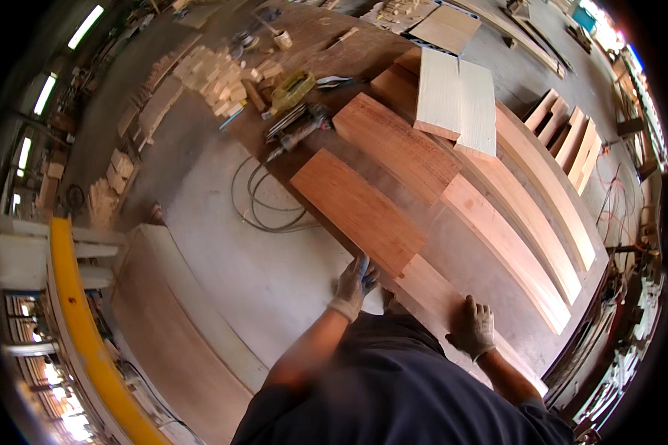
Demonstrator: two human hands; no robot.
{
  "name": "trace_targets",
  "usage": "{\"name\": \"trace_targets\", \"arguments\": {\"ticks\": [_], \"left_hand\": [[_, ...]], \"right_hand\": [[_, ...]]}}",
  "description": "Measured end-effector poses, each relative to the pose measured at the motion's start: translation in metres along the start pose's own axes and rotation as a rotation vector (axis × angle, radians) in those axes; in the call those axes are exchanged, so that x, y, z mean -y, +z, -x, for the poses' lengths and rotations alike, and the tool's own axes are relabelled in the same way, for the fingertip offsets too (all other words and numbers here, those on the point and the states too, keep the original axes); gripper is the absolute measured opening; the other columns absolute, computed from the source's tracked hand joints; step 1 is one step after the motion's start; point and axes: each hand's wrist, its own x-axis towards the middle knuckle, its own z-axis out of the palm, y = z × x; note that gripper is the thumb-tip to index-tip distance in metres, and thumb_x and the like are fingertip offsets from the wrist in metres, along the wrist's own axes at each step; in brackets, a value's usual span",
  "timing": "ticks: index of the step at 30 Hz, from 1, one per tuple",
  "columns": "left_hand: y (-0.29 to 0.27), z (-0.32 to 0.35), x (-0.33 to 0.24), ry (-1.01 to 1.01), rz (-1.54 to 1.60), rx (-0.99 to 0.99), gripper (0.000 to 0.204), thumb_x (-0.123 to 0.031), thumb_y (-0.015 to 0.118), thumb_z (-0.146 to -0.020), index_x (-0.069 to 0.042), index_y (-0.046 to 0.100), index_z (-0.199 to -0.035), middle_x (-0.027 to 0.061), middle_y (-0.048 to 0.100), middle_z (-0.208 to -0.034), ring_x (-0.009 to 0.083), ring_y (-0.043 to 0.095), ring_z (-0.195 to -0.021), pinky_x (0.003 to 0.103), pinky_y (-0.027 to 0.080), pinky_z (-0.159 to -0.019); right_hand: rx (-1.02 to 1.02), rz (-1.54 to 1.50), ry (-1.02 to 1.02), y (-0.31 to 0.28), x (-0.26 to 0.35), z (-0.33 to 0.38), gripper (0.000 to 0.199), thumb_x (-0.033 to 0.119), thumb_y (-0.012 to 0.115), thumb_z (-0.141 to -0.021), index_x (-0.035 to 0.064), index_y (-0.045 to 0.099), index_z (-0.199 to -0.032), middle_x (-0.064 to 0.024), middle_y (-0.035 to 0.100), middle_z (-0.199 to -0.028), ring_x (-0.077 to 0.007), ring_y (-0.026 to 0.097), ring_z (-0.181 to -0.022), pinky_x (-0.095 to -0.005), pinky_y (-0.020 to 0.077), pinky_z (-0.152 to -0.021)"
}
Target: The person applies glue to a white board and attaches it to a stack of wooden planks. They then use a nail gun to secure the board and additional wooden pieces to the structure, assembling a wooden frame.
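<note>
My left hand (355,285), in a pale work glove with blue on the fingers, is closed at the near edge of a reddish wooden board (360,211). Its fingertips are partly hidden against the edge. From under the near end of that board, a long, paler wooden plank (432,291) runs toward the lower right. Gloved as well, my right hand (473,328) rests on this plank with its fingers bent around it. Just beyond lies another thick reddish board (397,144), and to its right are several long planks (501,245) side by side on the grey tabletop (464,256).
Two whitish boards (456,96) lie across the far planks. A power tool (300,130) with a looped hose (256,200) sits left of the boards, near a yellow-green object (292,90). Stacked wood blocks (211,78) stand farther off. A yellow beam (78,311) rises at left.
</note>
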Motion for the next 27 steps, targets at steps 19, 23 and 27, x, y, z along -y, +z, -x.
{"name": "trace_targets", "arguments": {"ticks": [19,23,27], "left_hand": [[-0.172,0.180,-0.107,0.561,0.277,-0.098,0.059,-0.022,0.095,-0.084,0.004,0.063,-0.127,0.0143,0.076,-0.116,0.0208,0.076,-0.102,0.035,0.063,-0.090],[-0.222,0.262,-0.188,0.958,0.309,-0.142,0.068,-0.021,0.095,-0.084,0.006,0.057,-0.133,0.0162,0.071,-0.129,0.0210,0.072,-0.111,0.036,0.062,-0.094],[-0.246,0.325,-0.234,1.238,0.439,-0.224,0.062,-0.018,0.091,-0.087,0.007,0.057,-0.133,0.0168,0.072,-0.125,0.0220,0.075,-0.108,0.036,0.065,-0.092]], "right_hand": [[-0.343,-0.013,-0.499,0.052,0.220,0.085,0.098,0.027,0.084,-0.074,-0.0085,0.043,-0.156,-0.0277,0.063,-0.124,-0.0497,0.057,-0.119,-0.0597,0.0456,-0.105],[-0.408,-0.107,-0.634,0.068,0.330,0.036,0.111,0.020,0.092,-0.066,-0.0071,0.038,-0.159,-0.0275,0.058,-0.133,-0.0497,0.053,-0.128,-0.0594,0.0434,-0.111],[-0.497,-0.160,-0.810,0.055,0.412,0.037,0.113,0.017,0.093,-0.065,-0.0054,0.036,-0.161,-0.0264,0.056,-0.134,-0.0488,0.053,-0.128,-0.0586,0.0439,-0.110]]}}
